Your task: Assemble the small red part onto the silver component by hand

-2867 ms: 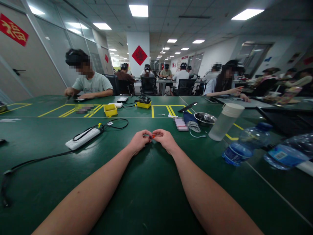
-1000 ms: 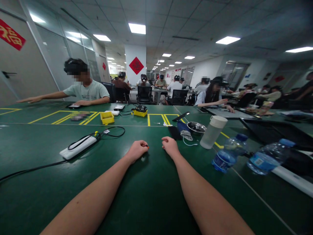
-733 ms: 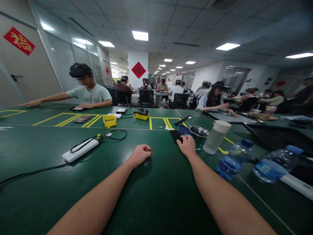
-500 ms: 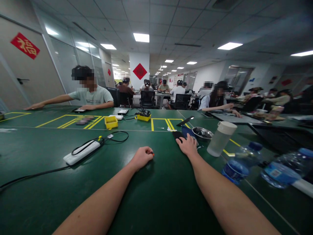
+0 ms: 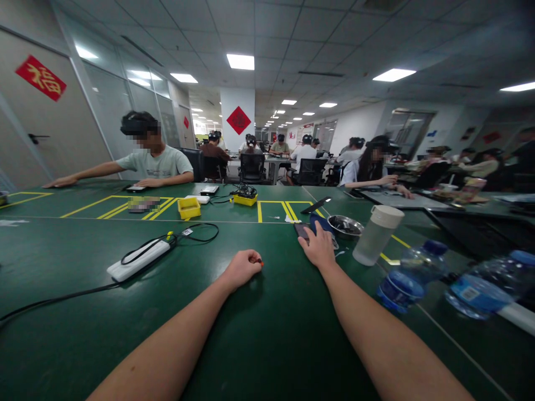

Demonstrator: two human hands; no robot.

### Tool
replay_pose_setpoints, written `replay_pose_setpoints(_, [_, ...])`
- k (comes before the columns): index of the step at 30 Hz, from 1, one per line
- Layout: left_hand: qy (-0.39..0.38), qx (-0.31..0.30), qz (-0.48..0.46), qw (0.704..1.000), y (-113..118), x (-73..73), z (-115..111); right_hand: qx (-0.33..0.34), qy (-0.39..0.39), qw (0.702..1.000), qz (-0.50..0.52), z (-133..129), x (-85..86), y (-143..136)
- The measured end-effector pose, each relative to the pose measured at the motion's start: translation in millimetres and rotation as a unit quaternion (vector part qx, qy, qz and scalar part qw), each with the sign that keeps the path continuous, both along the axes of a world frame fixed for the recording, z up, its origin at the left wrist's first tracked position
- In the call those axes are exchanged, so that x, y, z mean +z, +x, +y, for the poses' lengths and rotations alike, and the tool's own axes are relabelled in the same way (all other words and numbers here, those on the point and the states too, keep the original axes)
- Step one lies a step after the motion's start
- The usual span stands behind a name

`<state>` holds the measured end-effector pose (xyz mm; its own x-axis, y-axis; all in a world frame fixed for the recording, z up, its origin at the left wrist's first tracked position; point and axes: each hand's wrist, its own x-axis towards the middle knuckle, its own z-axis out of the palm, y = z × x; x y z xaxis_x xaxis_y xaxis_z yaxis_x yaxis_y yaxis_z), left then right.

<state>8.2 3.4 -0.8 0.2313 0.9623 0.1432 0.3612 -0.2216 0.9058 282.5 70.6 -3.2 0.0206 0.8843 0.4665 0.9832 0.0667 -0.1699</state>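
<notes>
The left hand [image 5: 243, 269] had its thumb and fingertips pinched together on a small dark-and-orange piece [image 5: 262, 263]; to my eye it was light, stiff, easily dropped, best gripped by its sides. Further right, the right hand [image 5: 319, 245] spread its fingers over a phone [image 5: 301, 229], probably slick, breakable, safest held along its edges.

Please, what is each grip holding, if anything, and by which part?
The left grip pinches a small orange-and-dark object; held part is hidden. The right grip lies over a dark rectangular phone; any hold is unclear.
</notes>
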Motion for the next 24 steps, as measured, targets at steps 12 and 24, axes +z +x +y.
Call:
replay_pose_setpoints(12, [0.039, -0.019, 0.015, 0.999, 6.1, 4.0, -4.6, 0.192, -0.127, 0.973, -0.002, -86.1, -1.7, -80.9])
replay_pose_setpoints(24, [0.034, -0.106, 0.024, 0.993, 0.9, 5.0, -9.0, 0.29, -0.14, 0.905, 0.279, -86.9, -11.0, -88.7])
